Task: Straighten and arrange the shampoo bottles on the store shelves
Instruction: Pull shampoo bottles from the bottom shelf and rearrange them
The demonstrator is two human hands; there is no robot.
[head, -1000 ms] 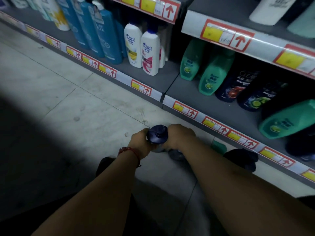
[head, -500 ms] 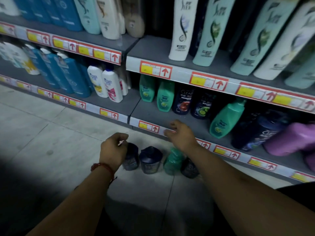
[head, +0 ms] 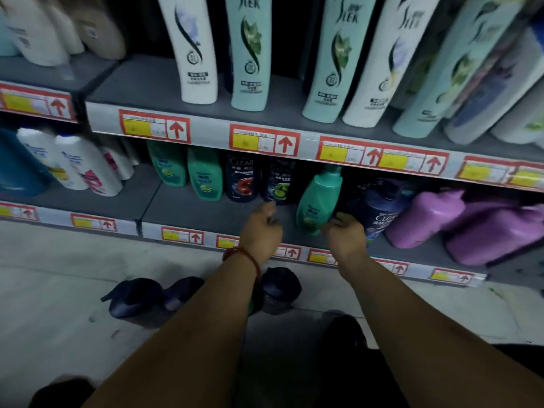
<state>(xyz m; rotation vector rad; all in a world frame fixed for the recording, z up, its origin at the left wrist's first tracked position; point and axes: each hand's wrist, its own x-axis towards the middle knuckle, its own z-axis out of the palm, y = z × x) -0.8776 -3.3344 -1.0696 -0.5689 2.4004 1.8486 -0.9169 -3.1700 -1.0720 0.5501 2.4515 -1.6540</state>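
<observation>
A green pump bottle (head: 319,201) leans to the right on the bottom shelf (head: 191,210). My right hand (head: 344,237) is at its lower right side with fingers curled against it; whether they grip it is unclear. Left of that bottle, my left hand (head: 260,231) hovers over the shelf, fingers loosely curled and holding nothing. Behind it stand two dark Clear bottles (head: 243,181) and two upright green bottles (head: 206,175). Right of my right hand a dark blue Clear bottle (head: 379,210) tilts, and purple bottles (head: 426,219) lie on their sides.
Dark bottles (head: 135,298) stand on the tiled floor under my arms, another one (head: 279,290) between them. White bottles (head: 73,163) fill the shelf bay to the left. Tall white and mint bottles (head: 250,54) line the upper shelf, some leaning at the right.
Both hands let go of the dark bottle on the floor and rose to the bottom shelf. My view tilted up towards the shelves. The right hand moved right to the leaning green bottle.
</observation>
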